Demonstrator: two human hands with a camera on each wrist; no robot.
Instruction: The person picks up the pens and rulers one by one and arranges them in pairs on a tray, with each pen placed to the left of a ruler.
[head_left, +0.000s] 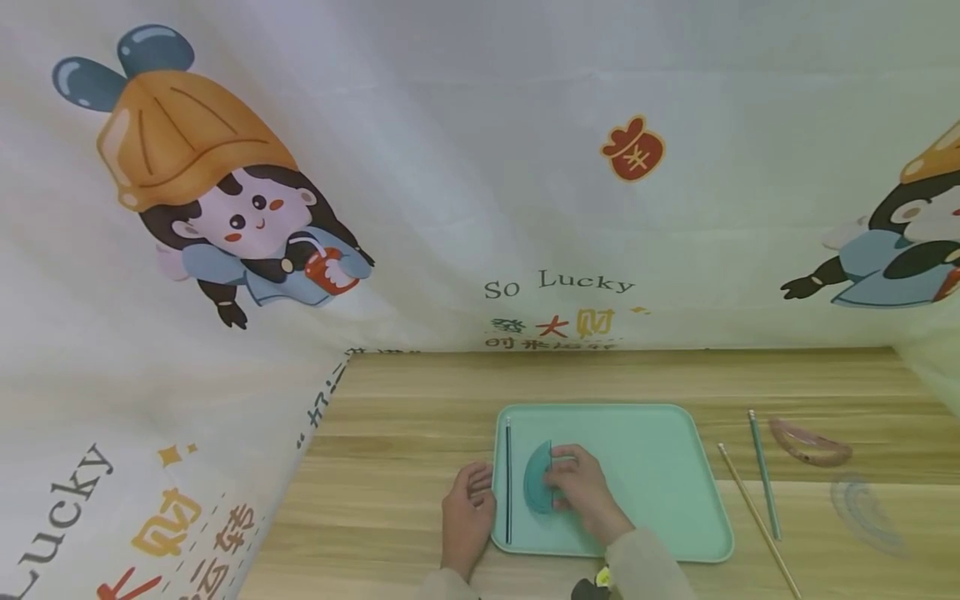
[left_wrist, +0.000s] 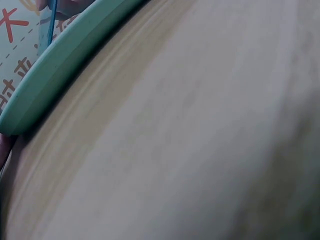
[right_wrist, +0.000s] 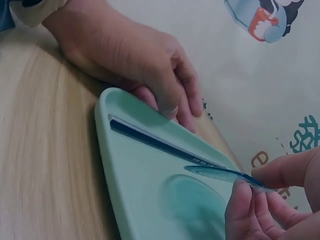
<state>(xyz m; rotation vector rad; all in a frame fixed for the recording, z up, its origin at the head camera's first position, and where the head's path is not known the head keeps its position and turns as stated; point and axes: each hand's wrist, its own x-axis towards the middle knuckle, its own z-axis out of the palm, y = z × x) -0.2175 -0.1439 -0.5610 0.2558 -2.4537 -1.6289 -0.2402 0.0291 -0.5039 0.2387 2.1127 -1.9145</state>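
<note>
My right hand pinches a translucent blue protractor by its straight edge, thumb on one side and fingers on the other. In the right wrist view the protractor is tilted over the mint-green tray, its shadow on the tray floor beneath. My left hand rests at the tray's left edge, fingers loosely bent and touching the rim. A dark blue pencil lies inside the tray along its left side, parallel to that edge.
Right of the tray, a gold-coloured pencil and a green pencil lie on the wooden table. Beyond them are a pinkish protractor and a clear protractor. A printed cloth hangs behind and at the left.
</note>
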